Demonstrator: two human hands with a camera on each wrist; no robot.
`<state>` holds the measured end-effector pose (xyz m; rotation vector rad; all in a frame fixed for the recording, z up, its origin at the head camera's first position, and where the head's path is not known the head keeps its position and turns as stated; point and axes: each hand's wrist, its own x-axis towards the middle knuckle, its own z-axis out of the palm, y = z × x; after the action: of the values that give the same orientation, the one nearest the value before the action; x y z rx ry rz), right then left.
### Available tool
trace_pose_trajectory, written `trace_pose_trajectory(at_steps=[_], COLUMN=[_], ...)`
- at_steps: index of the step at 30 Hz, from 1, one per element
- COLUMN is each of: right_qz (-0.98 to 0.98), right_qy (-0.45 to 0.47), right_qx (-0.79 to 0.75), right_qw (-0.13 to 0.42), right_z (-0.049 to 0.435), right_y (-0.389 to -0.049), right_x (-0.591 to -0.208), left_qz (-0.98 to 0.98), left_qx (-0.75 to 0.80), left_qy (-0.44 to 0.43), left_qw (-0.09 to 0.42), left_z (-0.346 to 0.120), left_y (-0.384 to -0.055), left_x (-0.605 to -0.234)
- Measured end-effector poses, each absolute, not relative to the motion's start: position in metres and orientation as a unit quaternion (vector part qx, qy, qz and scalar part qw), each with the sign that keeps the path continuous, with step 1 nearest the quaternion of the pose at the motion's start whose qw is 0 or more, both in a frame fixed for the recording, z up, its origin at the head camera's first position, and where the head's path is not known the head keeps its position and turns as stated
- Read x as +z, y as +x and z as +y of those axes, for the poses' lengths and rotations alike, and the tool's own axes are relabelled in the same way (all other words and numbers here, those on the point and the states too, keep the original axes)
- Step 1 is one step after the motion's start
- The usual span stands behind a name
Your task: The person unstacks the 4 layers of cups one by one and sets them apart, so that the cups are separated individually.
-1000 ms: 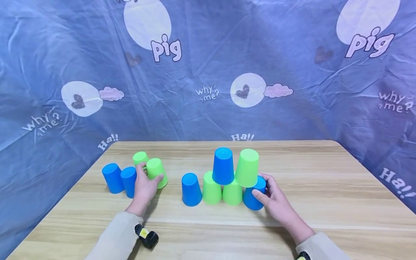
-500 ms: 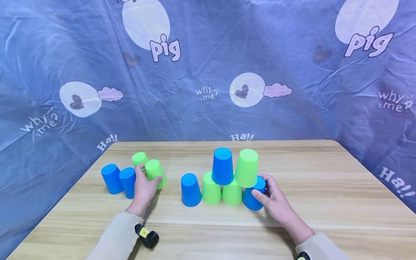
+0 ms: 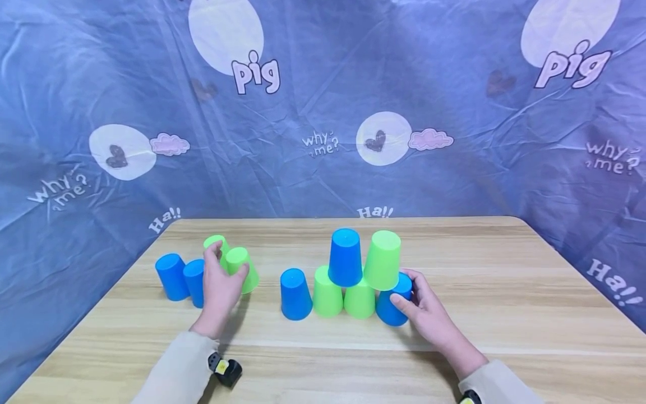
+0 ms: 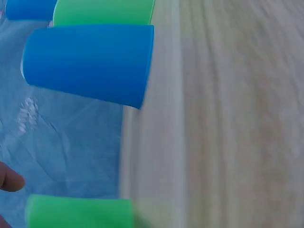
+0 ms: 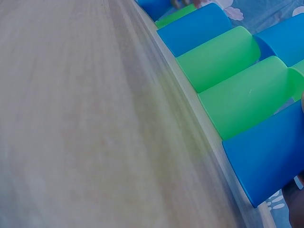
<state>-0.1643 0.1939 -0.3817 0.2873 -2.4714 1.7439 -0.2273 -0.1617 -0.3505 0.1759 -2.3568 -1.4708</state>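
My left hand (image 3: 222,289) is beside an upturned green cup (image 3: 238,259), thumb and fingers spread apart around it; in the left wrist view a fingertip (image 4: 10,178) shows off that cup's side. Behind it stands another green cup (image 3: 214,241), partly hidden. At the right end of a row of upturned cups, my right hand (image 3: 431,317) grips a blue cup (image 3: 391,310) between thumb and fingers. Two green cups (image 3: 328,293) and a blue cup (image 3: 295,295) complete that row. Upon it rest a blue cup (image 3: 345,258) and a green cup (image 3: 382,261).
Two blue cups (image 3: 172,278) stand left of my left hand, upside down on the wooden table (image 3: 323,359). A blue printed cloth (image 3: 303,101) hangs behind the table's far edge. A black wrist camera (image 3: 228,372) sits at my left sleeve.
My left hand has loosened from the front green cup: its fingers have lifted and shifted slightly left, while the cup stays in place. The right hand and the stacked cups have held still.
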Motion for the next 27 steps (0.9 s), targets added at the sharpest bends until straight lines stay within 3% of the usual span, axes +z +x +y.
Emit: trace_pose_trajectory(at_steps=[5,9,19,27], right_qz=[-0.814,-0.814,-0.812,-0.813], right_qy=[0.094,0.092,0.092,0.096], right_qx=[0.571,0.571,0.574,0.570], right_qw=[0.053,0.053,0.055,0.061], right_z=[0.194,0.194,0.193,0.193], right_y=[-0.164,-0.164,-0.165,-0.165], right_x=[-0.381,-0.380,-0.382,-0.384], left_qz=[-0.822,-0.808,-0.782,-0.785], left_qx=[-0.518,-0.532,-0.578,-0.590], left_qy=[-0.004,-0.054,-0.114,-0.135], left_qw=[0.237,0.249,0.203,0.134], left_z=[-0.145,-0.129,-0.095,-0.069], left_y=[-0.213,-0.205,-0.189,-0.182], left_x=[-0.334,-0.325,-0.319,-0.326])
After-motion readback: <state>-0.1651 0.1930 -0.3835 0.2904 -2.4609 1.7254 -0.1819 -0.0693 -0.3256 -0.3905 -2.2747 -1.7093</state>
